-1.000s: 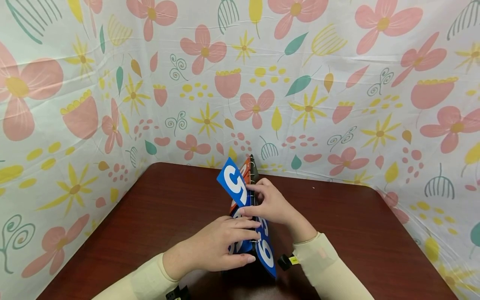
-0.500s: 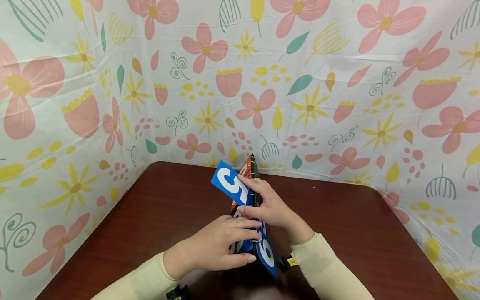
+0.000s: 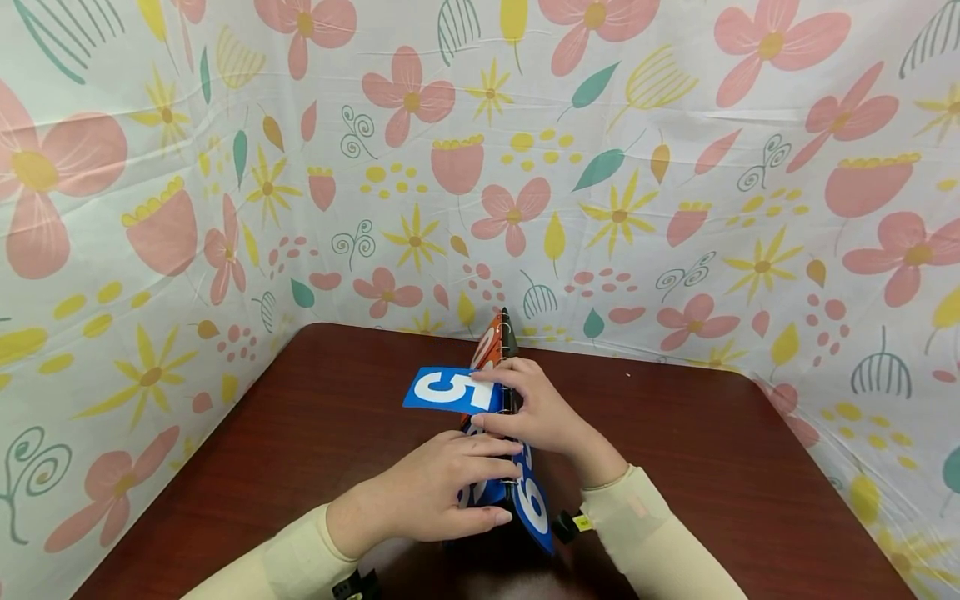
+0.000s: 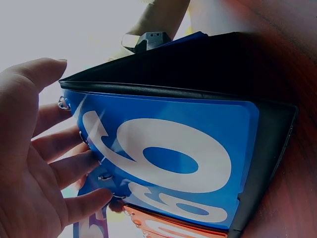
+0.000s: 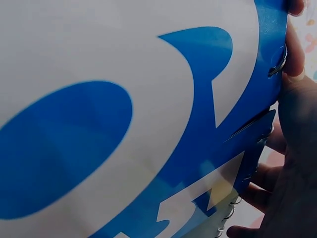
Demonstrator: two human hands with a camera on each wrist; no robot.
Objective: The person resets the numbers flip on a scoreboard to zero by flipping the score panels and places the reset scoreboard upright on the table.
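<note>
Seen from the head, with twelve o'clock toward the far edge of the table (image 3: 675, 433): a black ringed number stand (image 4: 270, 134), tent-shaped, with its ridge of rings running from twelve to six o'clock. Between nine and ten o'clock from the right hand (image 3: 551, 417), and touched by it: a blue card with a white 5 (image 3: 442, 389), attached at the rings and jutting toward nine o'clock. On the face of that card, near the rings: the index fingertip (image 3: 480, 375). Just beside its six o'clock edge: the thumb (image 3: 491, 422). Loosely open overall, with fingers gently bent and no firm grip to be seen.

At eight o'clock from there: the left hand (image 3: 431, 492), spread wide over the near part of the ridge, with fingers nearly straight and tips at the rings. Resting on the stand, grasping nothing. At twelve o'clock from it, well within reach: the same blue 5.

At three o'clock from the left hand, on the stand's opposite slope: a blue card with a rounded white numeral (image 3: 534, 504). Between ten and eleven o'clock from the right hand, partly covered: an orange card (image 3: 486, 346). Beyond, at twelve o'clock: a flowered curtain (image 3: 600, 225).
</note>
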